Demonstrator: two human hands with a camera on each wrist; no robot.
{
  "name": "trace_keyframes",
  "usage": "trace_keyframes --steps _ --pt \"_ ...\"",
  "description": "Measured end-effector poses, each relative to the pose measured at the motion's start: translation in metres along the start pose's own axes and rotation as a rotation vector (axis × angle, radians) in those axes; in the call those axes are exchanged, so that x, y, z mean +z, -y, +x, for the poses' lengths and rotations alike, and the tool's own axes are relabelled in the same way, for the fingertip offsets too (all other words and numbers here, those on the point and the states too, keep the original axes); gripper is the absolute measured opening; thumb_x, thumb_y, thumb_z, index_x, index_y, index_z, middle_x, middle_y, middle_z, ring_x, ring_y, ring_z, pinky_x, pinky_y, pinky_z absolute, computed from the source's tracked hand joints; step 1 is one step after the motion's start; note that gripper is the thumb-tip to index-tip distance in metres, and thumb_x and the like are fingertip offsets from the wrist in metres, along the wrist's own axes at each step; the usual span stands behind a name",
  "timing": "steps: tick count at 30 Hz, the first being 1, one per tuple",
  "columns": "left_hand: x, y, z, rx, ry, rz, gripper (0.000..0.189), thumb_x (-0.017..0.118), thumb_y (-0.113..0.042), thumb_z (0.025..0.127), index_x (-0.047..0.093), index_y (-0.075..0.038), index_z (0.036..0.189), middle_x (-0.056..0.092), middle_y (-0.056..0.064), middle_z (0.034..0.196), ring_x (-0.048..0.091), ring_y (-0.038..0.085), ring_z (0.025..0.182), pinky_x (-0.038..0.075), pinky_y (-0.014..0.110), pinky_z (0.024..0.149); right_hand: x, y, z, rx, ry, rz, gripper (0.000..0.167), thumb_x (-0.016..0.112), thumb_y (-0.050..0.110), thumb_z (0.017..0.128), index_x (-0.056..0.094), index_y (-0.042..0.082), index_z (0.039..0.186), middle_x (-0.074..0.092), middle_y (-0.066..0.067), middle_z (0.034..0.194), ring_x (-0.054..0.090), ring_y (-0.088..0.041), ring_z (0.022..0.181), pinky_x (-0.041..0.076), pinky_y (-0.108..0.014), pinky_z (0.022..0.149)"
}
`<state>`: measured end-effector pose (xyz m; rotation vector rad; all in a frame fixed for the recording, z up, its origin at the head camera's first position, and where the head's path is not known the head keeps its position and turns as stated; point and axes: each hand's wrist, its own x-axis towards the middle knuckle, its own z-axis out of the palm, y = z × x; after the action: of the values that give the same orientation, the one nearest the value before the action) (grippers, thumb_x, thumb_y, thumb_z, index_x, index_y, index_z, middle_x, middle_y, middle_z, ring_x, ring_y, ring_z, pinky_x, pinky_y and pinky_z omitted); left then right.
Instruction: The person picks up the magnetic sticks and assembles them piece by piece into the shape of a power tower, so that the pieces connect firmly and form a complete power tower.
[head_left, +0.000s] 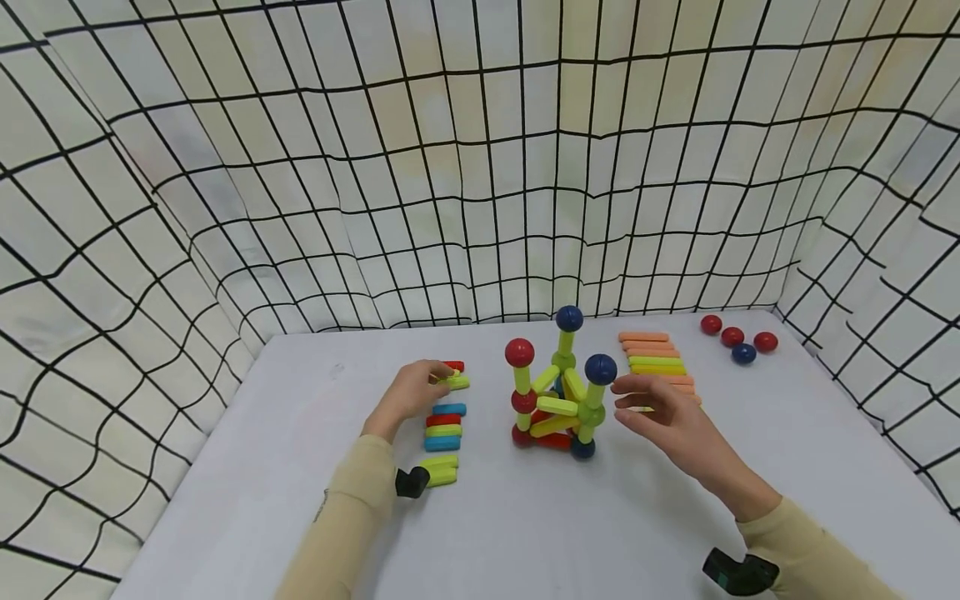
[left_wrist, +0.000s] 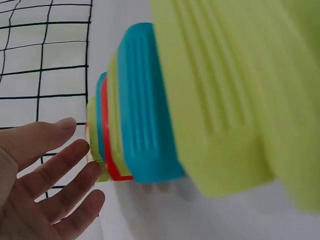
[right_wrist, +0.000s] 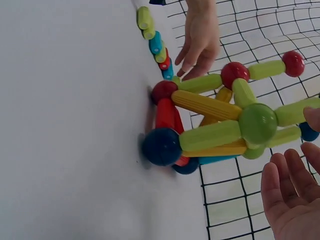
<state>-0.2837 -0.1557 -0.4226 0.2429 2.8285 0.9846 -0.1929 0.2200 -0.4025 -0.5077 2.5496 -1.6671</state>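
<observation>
A three-sided tower [head_left: 557,407] of balls and rods stands upright mid-table. Red and green balls join its green, yellow and red rods; a red ball [head_left: 519,352] and two blue balls top its posts. My left hand [head_left: 411,392] reaches the far end of a column of short rods [head_left: 444,431], beside a red and some green ones. In the left wrist view its thumb and fingers are apart, with nothing seen between them. Just right of the tower is my right hand [head_left: 667,417], fingers loosely bent near the blue ball [head_left: 601,369]. Whether they touch the tower, I cannot tell.
Orange and yellow-green rods [head_left: 648,347] lie in a row behind the right hand. Several loose red and blue balls [head_left: 732,337] sit at the back right. A black grid net [head_left: 465,200] over white cloth encloses the white table [head_left: 525,533] behind and at the sides.
</observation>
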Motion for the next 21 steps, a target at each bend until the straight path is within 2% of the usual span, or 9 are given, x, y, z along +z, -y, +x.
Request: trace_keyframes --steps 5,10,15,17,18,19,21 --pt "0.004 0.000 0.009 -0.001 0.021 0.105 0.030 0.066 -0.004 0.091 0.066 0.001 0.120 0.063 0.013 0.117 0.056 0.028 0.106 0.050 0.040 0.094 0.016 -0.003 0.006 -0.018 0.000 -0.006 0.044 0.068 0.025 0.093 0.054 0.006 0.130 0.056 -0.012 0.127 0.055 -0.029 0.118 0.049 -0.022 0.092" --pt "0.008 -0.007 0.018 0.037 0.022 0.291 0.027 0.067 -0.002 0.089 0.068 0.002 0.116 0.064 0.013 0.111 0.058 0.026 0.101 0.050 0.040 0.093 0.027 -0.005 0.012 -0.033 -0.053 -0.052 0.040 0.070 0.022 0.092 0.057 0.005 0.125 0.060 -0.009 0.117 0.056 -0.026 0.110 0.051 -0.032 0.092" --pt "0.012 -0.014 0.025 0.049 0.033 0.419 0.018 0.068 -0.005 0.090 0.068 -0.001 0.108 0.067 0.011 0.104 0.059 0.025 0.094 0.051 0.039 0.089 0.032 -0.006 0.013 -0.043 -0.075 -0.093 0.036 0.070 0.022 0.092 0.059 0.005 0.121 0.061 -0.007 0.113 0.057 -0.024 0.108 0.052 -0.036 0.092" --pt "0.011 -0.019 0.026 0.046 0.041 0.404 0.016 0.067 -0.006 0.091 0.068 -0.002 0.107 0.067 0.010 0.103 0.059 0.024 0.092 0.052 0.039 0.087 0.031 -0.007 0.013 -0.048 -0.080 -0.112 0.035 0.070 0.023 0.092 0.059 0.005 0.120 0.061 -0.006 0.113 0.057 -0.024 0.107 0.052 -0.037 0.092" --pt "0.009 -0.024 0.026 0.049 0.049 0.366 0.018 0.068 -0.007 0.091 0.068 -0.002 0.108 0.067 0.010 0.103 0.059 0.024 0.092 0.052 0.039 0.087 0.031 -0.007 0.013 -0.052 -0.082 -0.121 0.035 0.070 0.023 0.092 0.059 0.005 0.120 0.061 -0.006 0.113 0.057 -0.023 0.107 0.052 -0.037 0.092" --pt "0.006 -0.029 0.026 0.048 0.061 0.286 0.020 0.067 -0.009 0.091 0.067 -0.002 0.110 0.067 0.010 0.104 0.060 0.024 0.092 0.052 0.039 0.086 0.031 -0.007 0.013 -0.052 -0.083 -0.127 0.035 0.070 0.023 0.092 0.059 0.005 0.120 0.061 -0.006 0.113 0.057 -0.023 0.107 0.052 -0.037 0.092" --pt "-0.003 -0.041 0.026 0.047 0.088 0.070 0.026 0.066 -0.013 0.092 0.066 -0.002 0.116 0.067 0.010 0.106 0.062 0.026 0.092 0.051 0.041 0.088 0.030 -0.008 0.012 -0.054 -0.084 -0.135 0.035 0.069 0.023 0.092 0.059 0.005 0.121 0.061 -0.006 0.113 0.057 -0.023 0.107 0.052 -0.038 0.092"
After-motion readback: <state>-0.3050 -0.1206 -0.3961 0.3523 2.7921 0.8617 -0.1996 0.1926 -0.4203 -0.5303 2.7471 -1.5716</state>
